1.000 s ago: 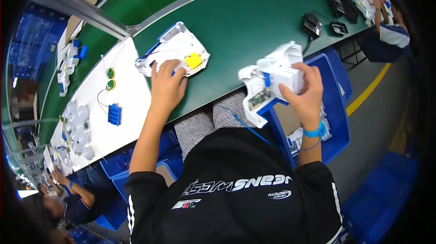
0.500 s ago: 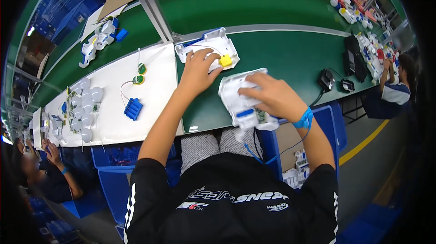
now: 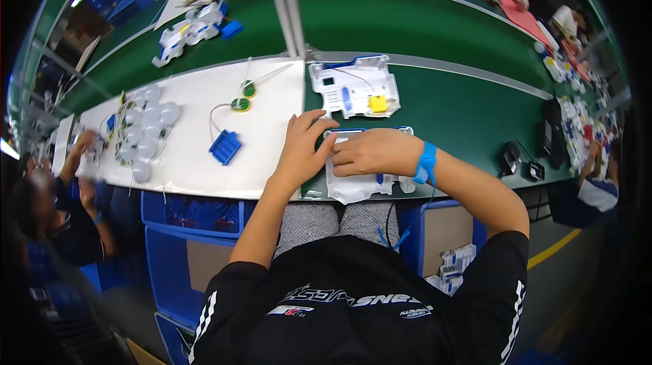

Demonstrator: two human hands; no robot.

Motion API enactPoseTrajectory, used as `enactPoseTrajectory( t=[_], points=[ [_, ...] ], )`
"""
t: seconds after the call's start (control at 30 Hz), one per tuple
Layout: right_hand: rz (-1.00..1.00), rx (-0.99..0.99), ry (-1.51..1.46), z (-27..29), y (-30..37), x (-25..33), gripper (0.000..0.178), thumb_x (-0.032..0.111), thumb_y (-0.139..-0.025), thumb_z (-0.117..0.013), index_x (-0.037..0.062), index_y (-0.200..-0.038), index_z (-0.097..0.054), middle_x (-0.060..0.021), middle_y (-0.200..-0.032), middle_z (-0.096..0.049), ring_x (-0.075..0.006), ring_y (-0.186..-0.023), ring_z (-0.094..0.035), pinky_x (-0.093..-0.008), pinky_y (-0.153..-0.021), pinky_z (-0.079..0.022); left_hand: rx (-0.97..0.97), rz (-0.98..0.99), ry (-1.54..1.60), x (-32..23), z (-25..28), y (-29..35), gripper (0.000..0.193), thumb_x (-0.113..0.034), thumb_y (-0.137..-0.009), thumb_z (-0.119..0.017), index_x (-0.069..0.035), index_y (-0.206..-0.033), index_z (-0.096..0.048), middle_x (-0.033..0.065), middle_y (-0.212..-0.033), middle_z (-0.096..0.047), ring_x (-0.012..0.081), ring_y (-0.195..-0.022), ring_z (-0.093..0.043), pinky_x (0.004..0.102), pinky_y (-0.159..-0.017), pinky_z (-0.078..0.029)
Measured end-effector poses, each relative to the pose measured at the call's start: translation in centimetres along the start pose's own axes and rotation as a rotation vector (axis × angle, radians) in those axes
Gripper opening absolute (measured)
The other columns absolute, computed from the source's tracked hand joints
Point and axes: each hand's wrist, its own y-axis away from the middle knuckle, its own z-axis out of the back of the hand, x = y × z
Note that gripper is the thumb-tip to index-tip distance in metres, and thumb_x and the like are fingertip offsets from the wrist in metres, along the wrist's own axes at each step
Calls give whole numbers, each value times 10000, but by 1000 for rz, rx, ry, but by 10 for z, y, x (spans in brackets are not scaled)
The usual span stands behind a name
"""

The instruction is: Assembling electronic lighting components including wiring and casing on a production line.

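A white plastic housing half (image 3: 353, 187) with blue trim lies at the near edge of the green table, partly covered by my hands. My right hand (image 3: 373, 153) reaches over it with the fingers bent and pressed together inside. What those fingertips pinch, if anything, is hidden. At the left rim of this housing rests my left hand (image 3: 303, 144), thumb and fingers apart. Just beyond lies a second white housing half (image 3: 353, 83), its inside facing up, with a yellow block (image 3: 377, 103), a blue strip and a thin wire in it.
On the white sheet (image 3: 272, 148) to the left are a blue battery holder (image 3: 225, 147), small round green boards (image 3: 240, 104) and several white domes (image 3: 146, 134). Black devices (image 3: 509, 158) stand at the right. Below, a blue bin (image 3: 422, 229) contains white parts. Co-workers sit at both sides.
The housing in my right hand has come down onto the table. My left hand has left the far housing and moved nearer, to the near one. The view has shifted.
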Motion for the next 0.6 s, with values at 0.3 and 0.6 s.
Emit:
enactPoseTrajectory(
  t=[0.3, 0.6],
  points=[
    [5, 104, 23, 18, -10, -13, 247, 85, -887, -601, 121, -1131, -606, -63, -1189, -633, -254, -1193, -607, -332, -953, -545, -454, 415, -606, 71, 105, 49, 533, -197, -838, -781, -15, -1297, -580, 230, -1232, -586, 427, -1154, -543, 495, -996, -454],
    [-362, 34, -42, 25, 5, 26, 606, -16, -808, -667, 223, -1358, -584, -67, -1486, -528, -311, -1395, -489, -476, -1115, -438, -412, 746, -353, 136, 94, 79, 362, -381, -787, -853, -61, -866, -702, 162, -1091, -657, 369, -1071, -575, 483, -945, -458]
  ],
)
